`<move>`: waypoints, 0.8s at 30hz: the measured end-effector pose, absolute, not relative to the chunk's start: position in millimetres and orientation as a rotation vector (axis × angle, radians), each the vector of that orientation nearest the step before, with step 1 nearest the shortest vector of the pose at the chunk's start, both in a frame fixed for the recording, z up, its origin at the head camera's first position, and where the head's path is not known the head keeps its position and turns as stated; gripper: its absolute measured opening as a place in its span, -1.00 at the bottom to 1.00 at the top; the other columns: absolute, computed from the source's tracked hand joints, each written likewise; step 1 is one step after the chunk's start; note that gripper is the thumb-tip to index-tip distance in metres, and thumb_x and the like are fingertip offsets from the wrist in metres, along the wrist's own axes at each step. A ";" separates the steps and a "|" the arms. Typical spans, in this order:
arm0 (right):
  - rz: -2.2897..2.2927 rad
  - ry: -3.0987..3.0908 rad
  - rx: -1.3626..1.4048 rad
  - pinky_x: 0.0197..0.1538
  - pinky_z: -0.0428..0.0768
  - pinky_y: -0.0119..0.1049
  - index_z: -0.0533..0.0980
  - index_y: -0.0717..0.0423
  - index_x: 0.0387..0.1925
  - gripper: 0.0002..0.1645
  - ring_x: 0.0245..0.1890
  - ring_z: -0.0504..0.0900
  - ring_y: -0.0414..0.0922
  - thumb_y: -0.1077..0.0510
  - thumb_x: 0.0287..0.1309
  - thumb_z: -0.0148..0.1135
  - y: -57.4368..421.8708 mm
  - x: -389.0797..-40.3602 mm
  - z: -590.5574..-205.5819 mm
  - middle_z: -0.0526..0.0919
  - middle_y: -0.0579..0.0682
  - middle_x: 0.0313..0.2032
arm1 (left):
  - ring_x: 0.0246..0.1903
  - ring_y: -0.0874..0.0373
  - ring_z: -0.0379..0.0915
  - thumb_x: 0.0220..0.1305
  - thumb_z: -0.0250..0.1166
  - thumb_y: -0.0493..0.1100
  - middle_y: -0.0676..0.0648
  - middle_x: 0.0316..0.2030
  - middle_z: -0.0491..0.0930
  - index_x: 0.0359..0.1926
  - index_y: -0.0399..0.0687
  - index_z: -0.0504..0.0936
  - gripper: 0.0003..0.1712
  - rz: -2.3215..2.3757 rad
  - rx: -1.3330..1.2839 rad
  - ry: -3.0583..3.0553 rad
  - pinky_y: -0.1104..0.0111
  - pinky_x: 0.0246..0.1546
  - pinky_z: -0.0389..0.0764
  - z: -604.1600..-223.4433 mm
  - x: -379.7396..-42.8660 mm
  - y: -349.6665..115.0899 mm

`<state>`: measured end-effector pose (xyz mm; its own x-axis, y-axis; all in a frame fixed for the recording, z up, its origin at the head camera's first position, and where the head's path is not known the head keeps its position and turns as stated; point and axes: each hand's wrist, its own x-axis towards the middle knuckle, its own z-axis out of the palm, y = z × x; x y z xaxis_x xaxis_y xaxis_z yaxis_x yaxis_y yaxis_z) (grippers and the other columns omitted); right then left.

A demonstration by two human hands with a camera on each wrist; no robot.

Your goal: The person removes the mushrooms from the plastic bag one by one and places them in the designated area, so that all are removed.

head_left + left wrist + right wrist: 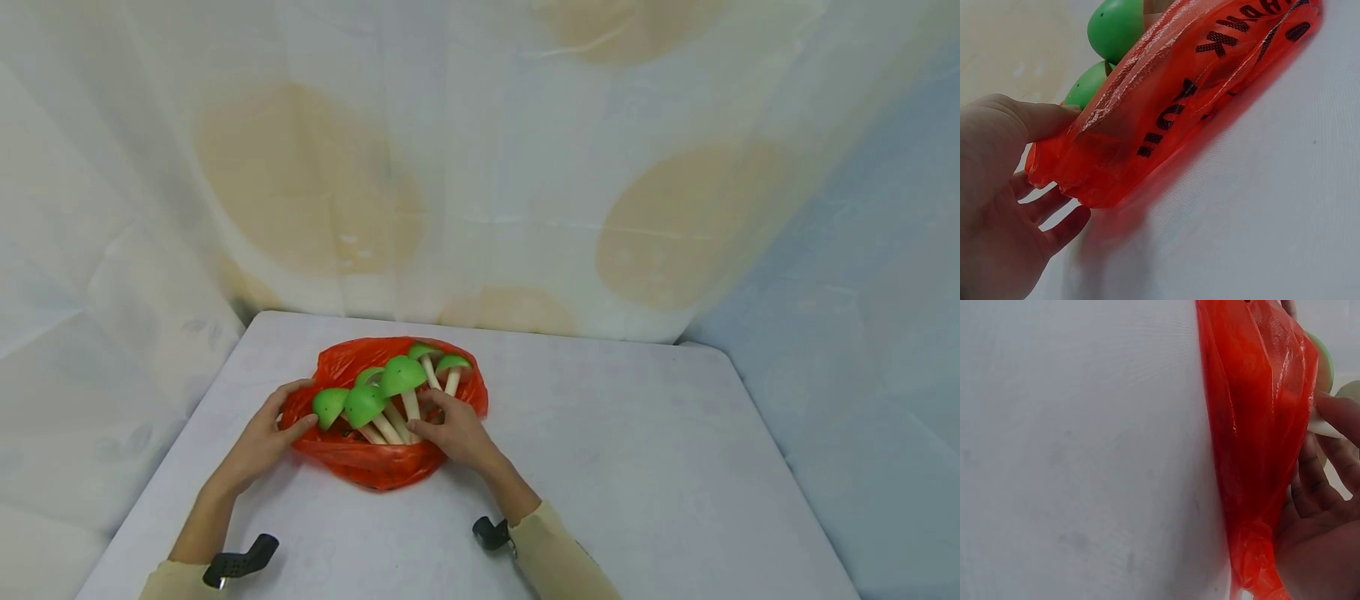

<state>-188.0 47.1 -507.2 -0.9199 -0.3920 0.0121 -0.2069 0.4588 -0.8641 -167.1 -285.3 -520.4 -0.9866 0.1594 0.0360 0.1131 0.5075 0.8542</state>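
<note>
A crinkled red plastic bag (378, 471) lies open-mouthed on the table, with black lettering on its side in the left wrist view. Inside it sit several toy mushrooms with green, dark-dotted caps and whitish stems. At the bag's left rim, my left hand (264, 433) holds the plastic, thumb on the near side by a green cap (330, 407). My right hand (459, 432) reaches over the bag's right side and pinches the stem of a toy mushroom (402, 375) between thumb and fingers. The lower ends of some stems are hidden by the bag's front wall.
The white table (615, 467) extends to the right of the bag and in front of it. A pale curtain (487, 167) with tan spots hangs behind, and more sheeting closes both sides. Black wrist mounts (240, 565) sit at the sleeves.
</note>
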 end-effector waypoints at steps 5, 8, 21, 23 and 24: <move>-1.461 2.516 -0.514 -0.30 0.62 -0.39 0.53 -0.16 0.16 -0.51 -0.23 0.51 -0.19 -0.13 0.22 0.37 48.5 -190.4 -508.1 0.61 -0.17 -0.18 | 0.48 -0.38 -0.08 0.42 0.28 0.01 -0.29 0.50 0.08 0.50 -0.02 0.17 -0.24 1.507 0.233 2.683 -0.46 0.29 0.07 -520.1 -167.1 -285.2; -1.484 2.498 -0.509 -0.31 0.62 -0.38 0.53 -0.17 0.16 -0.51 -0.26 0.52 -0.18 -0.13 0.22 0.38 49.0 -191.3 -508.2 0.61 -0.16 -0.20 | 0.48 -0.37 -0.07 0.42 0.28 0.02 -0.28 0.50 0.09 0.50 -0.02 0.17 -0.23 1.504 0.224 2.680 -0.45 0.30 0.09 -521.0 -167.2 -284.8; -1.549 2.469 -0.495 -0.29 0.61 -0.38 0.52 -0.22 0.20 -0.49 -0.28 0.52 -0.17 -0.13 0.23 0.37 48.7 -191.9 -503.2 0.59 -0.18 -0.12 | 0.48 -0.35 -0.08 0.42 0.28 0.01 -0.26 0.50 0.09 0.51 0.00 0.17 -0.23 1.502 0.230 2.681 -0.45 0.30 0.07 -522.2 -169.4 -283.6; -1.574 2.459 -0.494 -0.32 0.60 -0.38 0.53 -0.19 0.16 -0.52 -0.32 0.51 -0.16 -0.10 0.22 0.37 48.9 -191.9 -501.8 0.59 -0.15 -0.14 | 0.48 -0.35 -0.06 0.42 0.28 0.00 -0.26 0.50 0.10 0.50 0.00 0.18 -0.24 1.513 0.239 2.680 -0.44 0.30 0.07 -522.3 -169.5 -283.8; -1.591 2.452 -0.492 -0.33 0.59 -0.37 0.54 -0.18 0.15 -0.53 -0.33 0.51 -0.15 -0.08 0.23 0.38 48.8 -192.0 -501.1 0.59 -0.14 -0.14 | 0.48 -0.34 -0.06 0.42 0.28 -0.01 -0.26 0.50 0.10 0.50 0.00 0.18 -0.25 1.517 0.244 2.680 -0.44 0.31 0.07 -522.5 -169.7 -284.0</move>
<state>-192.0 48.8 -501.1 -0.9296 -0.3673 0.0303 -0.1774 0.3738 -0.9104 -169.7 -284.0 -522.5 -0.9861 0.1627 0.0325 0.1116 0.5055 0.8556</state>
